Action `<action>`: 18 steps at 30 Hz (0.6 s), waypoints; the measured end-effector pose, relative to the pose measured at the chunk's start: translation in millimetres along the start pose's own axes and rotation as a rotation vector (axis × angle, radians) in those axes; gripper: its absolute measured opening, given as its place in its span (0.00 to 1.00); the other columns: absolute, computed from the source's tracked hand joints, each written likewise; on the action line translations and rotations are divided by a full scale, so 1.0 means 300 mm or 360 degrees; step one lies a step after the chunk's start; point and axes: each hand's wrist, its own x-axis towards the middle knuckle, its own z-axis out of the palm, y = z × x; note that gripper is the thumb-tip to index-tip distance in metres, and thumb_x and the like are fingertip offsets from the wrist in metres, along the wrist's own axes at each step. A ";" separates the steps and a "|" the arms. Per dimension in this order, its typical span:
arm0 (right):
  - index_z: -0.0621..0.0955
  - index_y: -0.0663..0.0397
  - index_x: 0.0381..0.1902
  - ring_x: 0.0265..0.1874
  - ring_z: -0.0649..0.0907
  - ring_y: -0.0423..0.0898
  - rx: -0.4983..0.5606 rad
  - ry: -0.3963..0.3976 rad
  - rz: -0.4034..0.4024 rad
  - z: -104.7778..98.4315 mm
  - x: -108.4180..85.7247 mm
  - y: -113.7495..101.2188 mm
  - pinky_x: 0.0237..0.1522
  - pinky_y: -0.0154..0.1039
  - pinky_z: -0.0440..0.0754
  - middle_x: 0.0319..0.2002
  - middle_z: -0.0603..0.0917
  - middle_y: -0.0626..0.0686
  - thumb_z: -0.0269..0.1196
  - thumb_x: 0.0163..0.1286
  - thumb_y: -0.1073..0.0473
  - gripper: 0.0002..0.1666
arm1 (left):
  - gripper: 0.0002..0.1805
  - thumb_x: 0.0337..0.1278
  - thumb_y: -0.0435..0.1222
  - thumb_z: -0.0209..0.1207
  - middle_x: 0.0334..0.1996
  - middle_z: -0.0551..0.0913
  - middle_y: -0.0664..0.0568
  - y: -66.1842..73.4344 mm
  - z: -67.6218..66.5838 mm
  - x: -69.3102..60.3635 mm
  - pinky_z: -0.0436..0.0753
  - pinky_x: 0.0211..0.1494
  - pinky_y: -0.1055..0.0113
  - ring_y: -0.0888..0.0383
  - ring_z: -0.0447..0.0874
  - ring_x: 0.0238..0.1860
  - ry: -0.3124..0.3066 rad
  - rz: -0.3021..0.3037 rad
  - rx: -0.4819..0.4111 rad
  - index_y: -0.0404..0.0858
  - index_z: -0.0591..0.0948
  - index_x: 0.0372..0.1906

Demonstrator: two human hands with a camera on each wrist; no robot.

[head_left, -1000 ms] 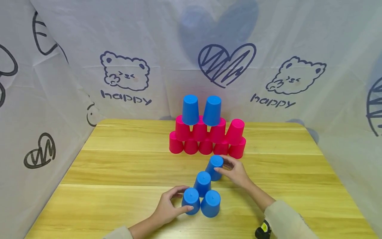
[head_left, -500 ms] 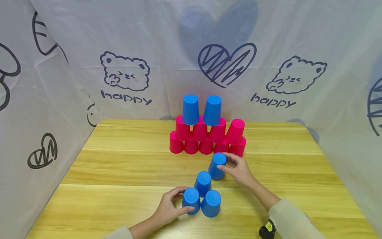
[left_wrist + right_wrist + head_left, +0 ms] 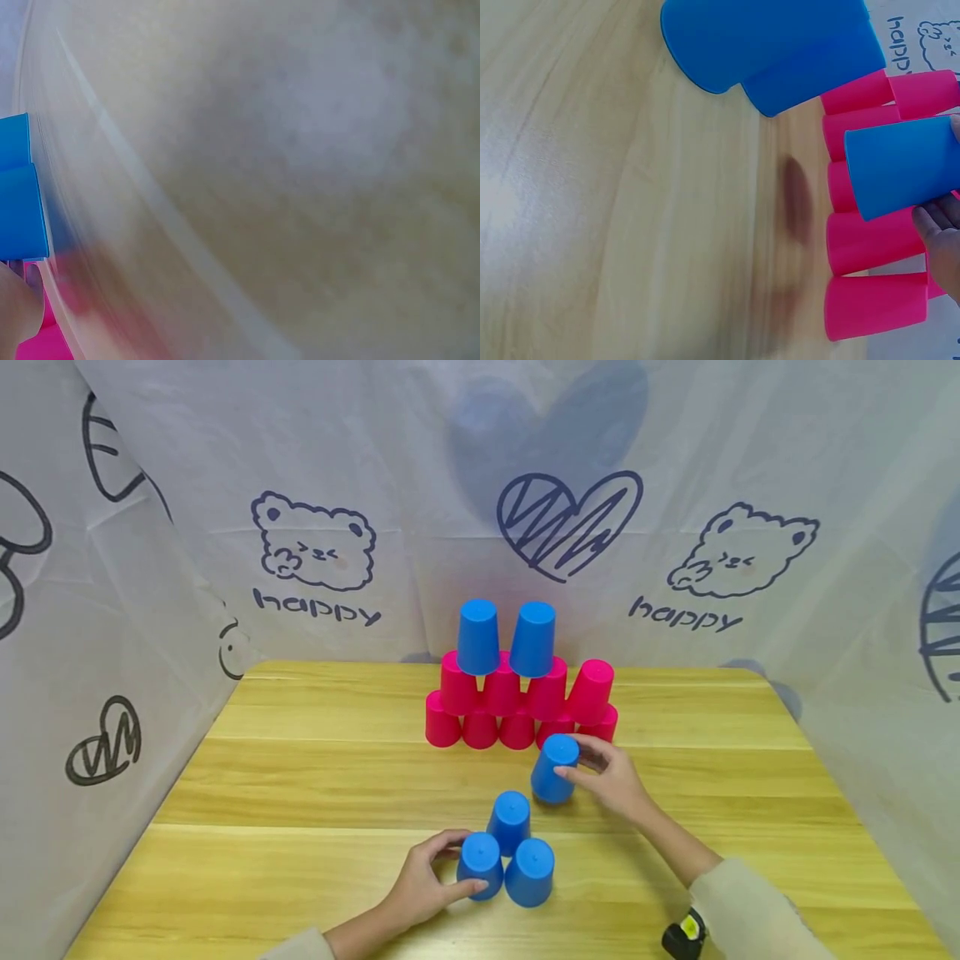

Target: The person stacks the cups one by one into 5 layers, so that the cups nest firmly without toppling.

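My right hand (image 3: pixel 611 777) pinches an upside-down blue cup (image 3: pixel 553 770) between thumb and fingers. In the right wrist view this held cup (image 3: pixel 900 165) is off the table, its shadow on the wood below. Nearer the front, my left hand (image 3: pixel 423 877) holds another upside-down blue cup (image 3: pixel 480 868) standing on the table, thumb in front and fingers behind. Close beside it are a front right blue cup (image 3: pixel 530 875) and a back blue cup (image 3: pixel 510 822). The left wrist view is mostly blurred, with blue cups (image 3: pixel 19 210) at its left edge.
Behind the held cup stands a wall of pink cups (image 3: pixel 517 727) in two rows, all upside down. Two blue cups (image 3: pixel 478 637) sit on its upper row. A patterned cloth (image 3: pixel 450 485) hangs behind the wooden table (image 3: pixel 262 777). A black and yellow object (image 3: pixel 684 935) lies near the right sleeve.
My right hand has carried its blue cup away from the other front cups, up and to the right toward the pink wall. The left hand stays where it was.
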 end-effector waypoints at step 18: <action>0.74 0.64 0.57 0.49 0.80 0.56 -0.0131 0.0130 -0.0110 -0.084 0.010 -0.080 0.50 0.38 0.81 0.52 0.80 0.63 0.65 0.59 0.64 0.28 | 0.25 0.42 0.38 0.70 0.45 0.84 0.47 -0.014 0.004 0.002 0.81 0.49 0.67 0.65 0.80 0.46 0.0000 0.0003 0.0031 0.39 0.78 0.50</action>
